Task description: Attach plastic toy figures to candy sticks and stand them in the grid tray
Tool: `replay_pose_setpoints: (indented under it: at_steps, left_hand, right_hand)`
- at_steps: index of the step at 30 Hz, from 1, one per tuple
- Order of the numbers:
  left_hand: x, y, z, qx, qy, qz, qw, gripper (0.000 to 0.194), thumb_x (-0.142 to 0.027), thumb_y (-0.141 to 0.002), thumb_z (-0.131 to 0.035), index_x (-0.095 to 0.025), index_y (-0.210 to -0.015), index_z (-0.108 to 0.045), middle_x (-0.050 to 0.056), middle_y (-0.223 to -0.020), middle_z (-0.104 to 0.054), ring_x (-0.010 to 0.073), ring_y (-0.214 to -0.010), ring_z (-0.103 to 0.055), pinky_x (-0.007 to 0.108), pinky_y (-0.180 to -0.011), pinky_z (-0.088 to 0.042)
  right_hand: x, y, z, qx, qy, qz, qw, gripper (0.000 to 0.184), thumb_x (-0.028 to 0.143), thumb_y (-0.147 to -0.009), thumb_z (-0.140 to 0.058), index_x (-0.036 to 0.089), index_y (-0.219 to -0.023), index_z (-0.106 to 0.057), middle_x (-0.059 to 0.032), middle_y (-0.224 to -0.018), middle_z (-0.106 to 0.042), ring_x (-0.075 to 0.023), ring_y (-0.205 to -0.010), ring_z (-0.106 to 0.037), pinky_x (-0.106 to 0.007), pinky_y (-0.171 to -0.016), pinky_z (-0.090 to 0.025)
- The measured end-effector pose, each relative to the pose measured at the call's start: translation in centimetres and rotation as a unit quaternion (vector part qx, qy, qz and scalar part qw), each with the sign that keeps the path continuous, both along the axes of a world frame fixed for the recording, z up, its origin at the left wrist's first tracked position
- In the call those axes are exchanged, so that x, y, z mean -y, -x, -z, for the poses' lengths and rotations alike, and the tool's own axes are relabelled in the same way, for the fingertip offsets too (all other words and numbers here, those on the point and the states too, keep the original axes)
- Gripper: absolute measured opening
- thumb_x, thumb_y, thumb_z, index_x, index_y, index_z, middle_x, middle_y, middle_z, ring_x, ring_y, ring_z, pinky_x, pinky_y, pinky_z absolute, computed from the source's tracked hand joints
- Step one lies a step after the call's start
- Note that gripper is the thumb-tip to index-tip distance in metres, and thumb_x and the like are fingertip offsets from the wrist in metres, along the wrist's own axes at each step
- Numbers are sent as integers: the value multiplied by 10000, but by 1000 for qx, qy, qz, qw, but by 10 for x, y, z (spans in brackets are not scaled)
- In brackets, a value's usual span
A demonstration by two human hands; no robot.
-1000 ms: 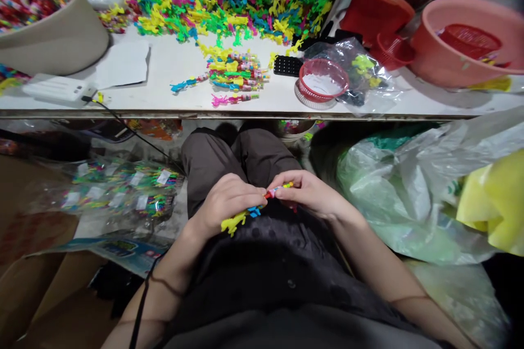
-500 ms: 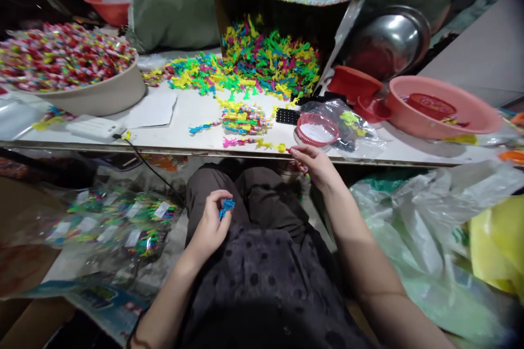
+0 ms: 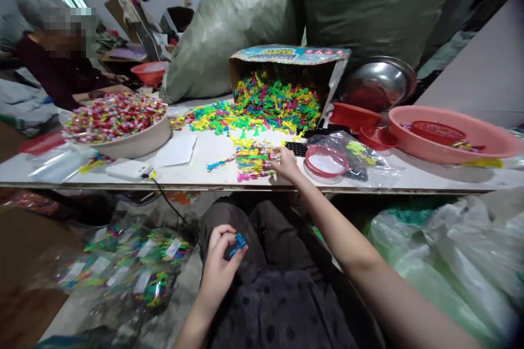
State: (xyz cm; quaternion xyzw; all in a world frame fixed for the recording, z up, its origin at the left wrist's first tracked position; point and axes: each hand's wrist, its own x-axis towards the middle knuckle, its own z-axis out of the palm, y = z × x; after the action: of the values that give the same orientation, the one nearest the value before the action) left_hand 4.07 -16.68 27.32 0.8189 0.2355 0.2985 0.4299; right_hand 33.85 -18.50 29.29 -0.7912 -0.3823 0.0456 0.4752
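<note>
Over my lap, my left hand (image 3: 223, 253) is closed around a small blue plastic toy figure (image 3: 238, 244), which pokes out between thumb and fingers. My right hand (image 3: 286, 165) reaches onto the white table (image 3: 213, 144). Its fingers are bent together at the right end of a small stack of toy figures with wrapped candies (image 3: 252, 157), and whatever they pinch is hidden. One blue figure (image 3: 215, 165) sticks out at the stack's left. Behind lies a heap of loose coloured figures (image 3: 221, 117), spilling from a tipped cardboard box (image 3: 286, 54).
A beige tub (image 3: 135, 144) of wrapped candies stands left, near paper (image 3: 176, 150) and a white power bank (image 3: 129, 169) with a cable. Right are a red basket (image 3: 327, 170), a pink basin (image 3: 450, 150) and a metal bowl (image 3: 376, 84). Another person (image 3: 53, 71) sits at far left.
My view has tilted up, bringing the other person into sight. From the table's front edge, my right hand has moved onto the stack with its candy toy. The left still holds the blue figure.
</note>
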Motion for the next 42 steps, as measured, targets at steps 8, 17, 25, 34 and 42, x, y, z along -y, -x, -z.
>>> replay_pose_setpoints:
  at_steps: [8,17,25,34,42]
  left_hand:
    - [-7,-4,0,32,250,-71,965,269,-379,-693,-626,-163,-852,-649,61,-857,-611,166,-769,-557,248,-582,-472]
    - [16,-25,-12,121,438,-51,889,315,-404,-685,-661,-165,-770,-474,-61,-670,-432,3,-447,-375,108,-387,-301]
    - [26,-27,-13,127,400,13,908,262,-247,-662,-700,-166,-821,-508,-33,-786,-543,50,-613,-552,181,-618,-438]
    - [30,-27,-11,80,261,12,962,169,-310,-765,-586,-159,-840,-590,23,-854,-588,110,-792,-551,228,-746,-443]
    - [26,-22,-23,33,35,19,999,90,-275,-752,-607,-194,-777,-638,44,-879,-647,179,-905,-549,350,-842,-423]
  right_hand:
    - [58,64,-3,-242,-212,-116,940,539,171,-727,-524,242,-1226,-334,-85,-1181,-535,-180,-1006,-519,-333,-786,-446]
    - [121,145,-7,-508,-136,-184,830,252,407,-779,-583,169,-857,-563,-14,-682,-640,-82,-510,-512,-200,-477,-394]
    - [129,164,1,-597,-202,-140,764,392,288,-642,-734,201,-965,-529,-5,-814,-637,-85,-597,-560,-206,-573,-472]
    - [131,164,0,-619,-247,-115,736,312,297,-637,-742,198,-857,-546,0,-792,-647,-83,-591,-573,-205,-582,-491]
    - [132,165,-3,-572,-252,-119,771,258,293,-691,-703,213,-873,-539,6,-843,-636,-86,-641,-597,-225,-653,-488]
